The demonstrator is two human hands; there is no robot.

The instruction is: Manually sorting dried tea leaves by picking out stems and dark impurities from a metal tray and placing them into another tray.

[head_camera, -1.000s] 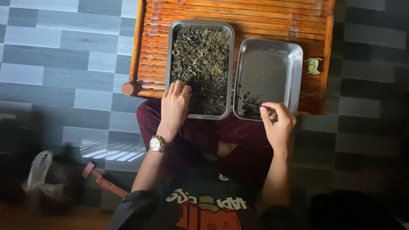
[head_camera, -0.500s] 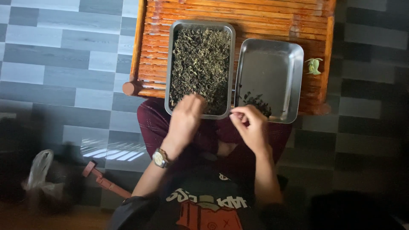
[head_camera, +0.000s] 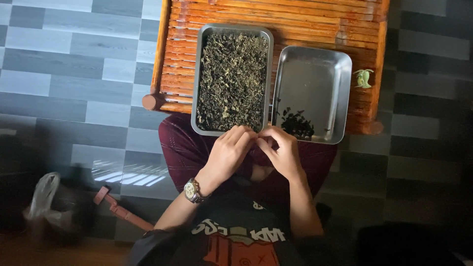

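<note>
**Hands met at the near edge of the leaf tray**

From the head camera I saw my left hand (head_camera: pixel 227 151) and right hand (head_camera: pixel 282 151) brought together at the centre of the frame, fingertips touching just below the gap between the two metal trays. The fingers of both hands were drawn together as if pinching something small between them; whatever it was lay hidden, so I could not tell what they held.

The full tray (head_camera: pixel 232 79), heaped with dried green leaves, sat just above the left hand. The nearly bare tray (head_camera: pixel 312 93) lay beside it on the right, with only a small dark pile of leaves (head_camera: pixel 297 123) in its lower left corner, the corner closest to my right hand, likely for a short reach. Both trays rested side by side on the slatted wooden bench (head_camera: pixel 315 19) in the upper half of the frame. A wristwatch (head_camera: pixel 191 191) showed on my left wrist.
</note>
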